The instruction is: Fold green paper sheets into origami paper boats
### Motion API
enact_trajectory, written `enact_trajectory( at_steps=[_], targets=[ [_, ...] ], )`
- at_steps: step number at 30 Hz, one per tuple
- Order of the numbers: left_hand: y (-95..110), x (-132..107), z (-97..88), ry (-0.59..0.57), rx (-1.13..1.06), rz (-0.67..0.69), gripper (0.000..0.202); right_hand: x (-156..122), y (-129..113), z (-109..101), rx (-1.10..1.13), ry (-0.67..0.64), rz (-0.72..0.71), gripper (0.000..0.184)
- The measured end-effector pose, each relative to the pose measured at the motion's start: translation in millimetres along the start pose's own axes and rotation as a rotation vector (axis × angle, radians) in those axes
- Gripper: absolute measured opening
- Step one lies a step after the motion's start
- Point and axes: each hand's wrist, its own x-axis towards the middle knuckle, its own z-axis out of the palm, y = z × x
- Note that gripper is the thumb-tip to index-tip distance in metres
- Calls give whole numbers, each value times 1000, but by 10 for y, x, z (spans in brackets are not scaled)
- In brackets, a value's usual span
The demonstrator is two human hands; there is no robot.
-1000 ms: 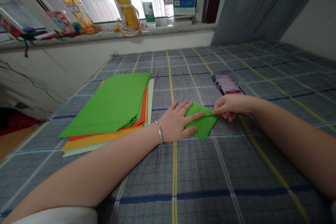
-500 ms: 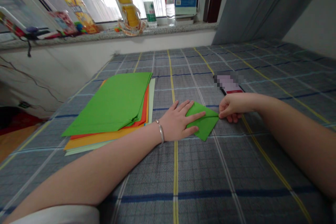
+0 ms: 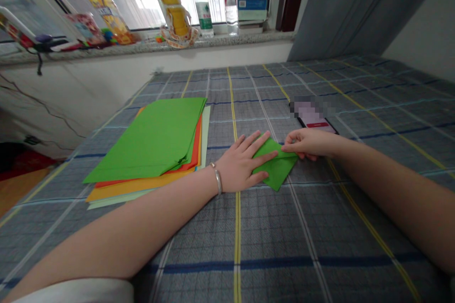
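A small folded piece of green paper (image 3: 279,174) lies on the checked cloth, with a crease line running across it to its right corner. My left hand (image 3: 239,164) is spread flat over the paper's left part, fingers apart, pressing it down. At the upper right edge of the paper, my right hand (image 3: 306,143) is closed, thumb and forefinger pinched on the fold near the right corner. Its other fingers curl underneath and are partly hidden.
A stack of coloured paper sheets (image 3: 152,137), green on top, lies to the left. Beyond my right hand is a phone (image 3: 316,120), its screen partly blurred. Bottles (image 3: 202,9) and boxes (image 3: 252,4) stand on the windowsill (image 3: 220,41).
My right hand has moved left and slightly up, from the paper's right tip onto its upper fold. My left hand stays almost in place.
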Motion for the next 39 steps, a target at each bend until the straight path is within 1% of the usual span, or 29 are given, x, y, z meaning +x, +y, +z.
enact_trajectory(
  at_steps=[2,8,12,15,19,22,25,30,34,39],
  targets=[
    [-9,8,13,-13,-1,4,57,-3,-28,22,-57,36,8,36],
    [-23,31,-9,-107,-3,11,65,-30,-114,110,-162,118,14,40],
    [-55,23,-19,-97,-20,46,68,-41,-126,145,-231,156,2,47],
    [-78,19,-19,-90,-17,77,64,-42,-133,147,-268,164,3,52],
    [-85,20,-28,-95,-1,88,58,-39,-169,128,-327,170,23,50],
    [-84,12,-52,-91,15,91,57,-37,-198,97,-361,150,43,47],
    [-98,-6,-103,-105,51,106,54,-35,-202,58,-372,98,70,42],
    [-153,-22,-235,-132,147,174,49,-31,-148,15,-309,6,80,38],
    [-183,-44,-329,-140,203,237,46,-32,-94,-3,-310,-3,94,39],
    [-199,-105,-405,-130,230,206,37,-64,-52,-34,-298,-18,136,39]
  ],
)
